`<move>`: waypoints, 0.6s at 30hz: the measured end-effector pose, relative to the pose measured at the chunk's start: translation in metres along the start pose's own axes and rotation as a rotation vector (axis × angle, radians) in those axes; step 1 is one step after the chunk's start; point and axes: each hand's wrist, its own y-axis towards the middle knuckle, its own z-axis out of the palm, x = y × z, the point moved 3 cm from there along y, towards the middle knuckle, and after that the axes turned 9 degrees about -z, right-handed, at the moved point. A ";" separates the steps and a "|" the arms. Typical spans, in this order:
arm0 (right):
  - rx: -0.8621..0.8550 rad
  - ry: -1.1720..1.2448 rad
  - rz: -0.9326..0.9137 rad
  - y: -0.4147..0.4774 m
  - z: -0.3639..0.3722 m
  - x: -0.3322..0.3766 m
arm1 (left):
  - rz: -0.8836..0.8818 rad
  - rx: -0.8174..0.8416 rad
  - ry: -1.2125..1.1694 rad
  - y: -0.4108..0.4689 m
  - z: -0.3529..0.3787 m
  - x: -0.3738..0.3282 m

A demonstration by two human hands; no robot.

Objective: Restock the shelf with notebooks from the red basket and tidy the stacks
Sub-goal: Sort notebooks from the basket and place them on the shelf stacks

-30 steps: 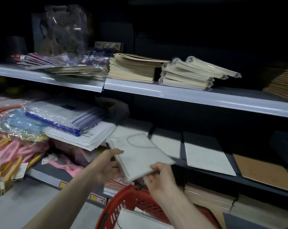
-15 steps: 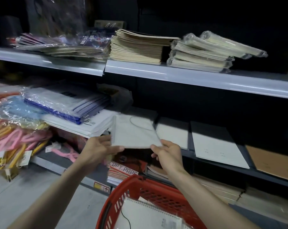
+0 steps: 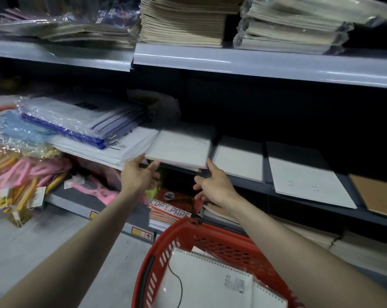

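While the white notebook (image 3: pixel 179 150) lies flat atop a stack on the middle shelf (image 3: pixel 252 187), at 12 o'clock from both hands, the left hand (image 3: pixel 137 176) touches its near left corner with straight, slightly parted fingers. The right hand (image 3: pixel 217 187) sets its extended index finger against the near right corner, its other fingers loosely spread and gripping nothing. At 6 o'clock, the red basket (image 3: pixel 188 225) holds more spiral notebooks (image 3: pixel 205 285).

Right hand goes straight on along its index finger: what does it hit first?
Likely the white notebook: the right hand aims its index at the near right corner, seemingly almost touching. Depth unclear; the spiral notebook lies just right of that line.
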 end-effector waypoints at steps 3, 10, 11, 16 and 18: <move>-0.019 -0.040 -0.023 -0.010 -0.006 -0.001 | -0.043 0.027 0.050 -0.010 0.001 0.003; 0.010 -0.278 -0.075 -0.065 -0.040 0.007 | -0.077 0.202 0.301 -0.074 0.020 -0.003; 0.020 -0.299 -0.074 -0.075 -0.047 0.006 | -0.059 0.218 0.350 -0.081 0.023 0.000; -0.025 -0.251 0.060 -0.117 -0.069 -0.035 | -0.069 0.335 0.489 -0.111 0.031 0.040; -0.087 -0.161 0.180 -0.131 -0.070 -0.075 | -0.130 0.396 0.463 -0.118 0.034 0.075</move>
